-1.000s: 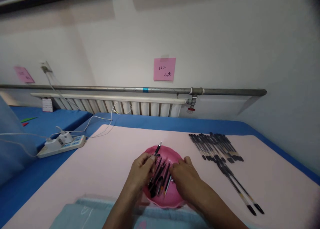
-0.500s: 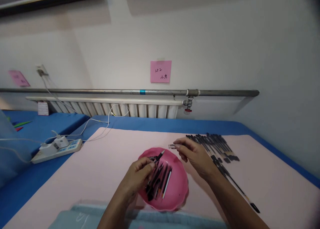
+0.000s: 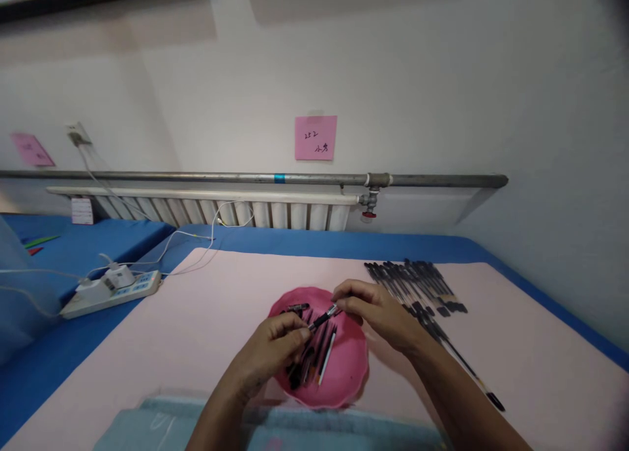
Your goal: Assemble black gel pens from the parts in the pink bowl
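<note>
A pink bowl (image 3: 351, 379) on the pink mat holds several black pens and pen parts (image 3: 314, 359). Over the bowl, my left hand (image 3: 268, 349) pinches the lower end of a black pen (image 3: 322, 318) that slants up to the right. My right hand (image 3: 378, 310) is closed, its fingertips meeting the pen's tip end; a small clear part seems to sit between them, though I cannot make it out. A row of assembled black pens (image 3: 417, 287) lies on the mat just right of my right hand.
A white power strip (image 3: 111, 294) with chargers and cables lies at the left on the blue cover. A radiator (image 3: 221, 208) and a grey pipe (image 3: 246, 176) run along the wall behind. A pale blue cloth (image 3: 147, 428) lies at the near edge.
My right hand rose out of the bowl with a small piece, swung right, then came back to the tip of the pen in my left hand. The pen is now tilted lower.
</note>
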### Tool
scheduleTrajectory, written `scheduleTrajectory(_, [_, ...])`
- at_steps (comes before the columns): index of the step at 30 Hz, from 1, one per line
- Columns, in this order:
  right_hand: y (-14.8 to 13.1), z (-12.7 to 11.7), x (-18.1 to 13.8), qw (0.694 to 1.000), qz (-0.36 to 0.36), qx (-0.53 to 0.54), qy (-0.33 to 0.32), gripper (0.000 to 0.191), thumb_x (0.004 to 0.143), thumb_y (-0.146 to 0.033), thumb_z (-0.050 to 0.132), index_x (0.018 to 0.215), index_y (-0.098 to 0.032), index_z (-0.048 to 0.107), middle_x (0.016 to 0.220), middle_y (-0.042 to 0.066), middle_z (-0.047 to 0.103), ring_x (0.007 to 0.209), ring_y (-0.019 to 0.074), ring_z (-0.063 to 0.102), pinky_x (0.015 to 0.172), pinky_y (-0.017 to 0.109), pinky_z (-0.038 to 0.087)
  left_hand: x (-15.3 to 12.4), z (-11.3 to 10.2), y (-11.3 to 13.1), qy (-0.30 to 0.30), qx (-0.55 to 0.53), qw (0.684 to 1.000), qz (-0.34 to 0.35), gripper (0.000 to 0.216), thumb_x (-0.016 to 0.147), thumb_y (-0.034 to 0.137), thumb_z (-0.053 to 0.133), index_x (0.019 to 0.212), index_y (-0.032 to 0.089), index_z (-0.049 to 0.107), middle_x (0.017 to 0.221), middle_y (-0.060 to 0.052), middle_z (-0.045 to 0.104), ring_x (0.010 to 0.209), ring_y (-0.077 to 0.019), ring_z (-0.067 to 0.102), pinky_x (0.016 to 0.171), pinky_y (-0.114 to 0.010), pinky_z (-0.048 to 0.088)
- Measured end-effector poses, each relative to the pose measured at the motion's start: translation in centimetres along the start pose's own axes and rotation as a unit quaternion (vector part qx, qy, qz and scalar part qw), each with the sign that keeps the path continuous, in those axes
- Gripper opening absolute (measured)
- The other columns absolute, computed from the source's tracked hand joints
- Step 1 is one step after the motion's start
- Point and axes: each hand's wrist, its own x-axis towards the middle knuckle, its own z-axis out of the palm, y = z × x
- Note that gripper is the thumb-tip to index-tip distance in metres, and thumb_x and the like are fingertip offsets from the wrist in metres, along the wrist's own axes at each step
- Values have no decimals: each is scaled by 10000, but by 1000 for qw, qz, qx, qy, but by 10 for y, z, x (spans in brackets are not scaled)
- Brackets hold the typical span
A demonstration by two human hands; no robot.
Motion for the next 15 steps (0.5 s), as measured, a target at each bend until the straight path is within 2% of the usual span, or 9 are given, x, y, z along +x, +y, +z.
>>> scheduleTrajectory(4, [3,11,-1,999,2,-25,-40,70,703,-229,580,721,-176,622,611,-38,525,566,106,447,540,230,346,1,7,1,9,-4,1000,-12,256,724,404,643,755,160,571,498,62,470,441,-62,377,448,-204,235])
scheduleTrajectory(6, [5,17,0,998,1,-59,-31,98,733,-240,556,776,-175,616,653,-24,554,586,118,481,564,240,382,3,10,1,19,-24,999,-17,273,701,401,662,816,166,583,495,66,477,423,-60,378,429,-199,222])
scheduleTrajectory(9, [-2,25,-4,978,-45,-192,70,303,780,-297,553,1049,-161,584,852,47,621,705,169,546,673,305,437,4,11,2,47,-70,996,-17,327,666,418,692,852,171,584,477,82,455,379,-44,331,390,-189,174])
scheduleTrajectory(11, [-17,29,-14,940,-123,-284,144,400,811,-311,543,1181,-160,522,1038,105,607,828,201,556,773,347,436,4,11,4,64,-97,993,-13,328,655,432,703,806,169,578,451,94,421,343,-30,271,367,-188,133])
scheduleTrajectory(12, [-26,31,-23,924,-164,-308,156,376,837,-296,515,1191,-168,515,1110,117,586,881,204,551,810,346,429,3,12,5,68,-111,992,-3,324,646,428,714,779,166,576,455,91,430,341,-28,274,363,-186,139])
scheduleTrajectory(13, [-33,33,-34,918,-196,-312,148,326,864,-275,477,1171,-179,521,1110,110,586,907,195,551,820,326,430,3,14,5,65,-125,990,10,320,639,419,725,762,164,577,478,79,462,354,-32,312,368,-182,177])
scheduleTrajectory(15, [-38,34,-63,926,-190,-321,57,247,860,-220,480,1096,-212,553,1011,66,617,892,172,565,784,275,447,1,20,6,59,-154,986,23,328,611,397,752,776,161,596,548,49,540,417,-54,422,420,-185,292])
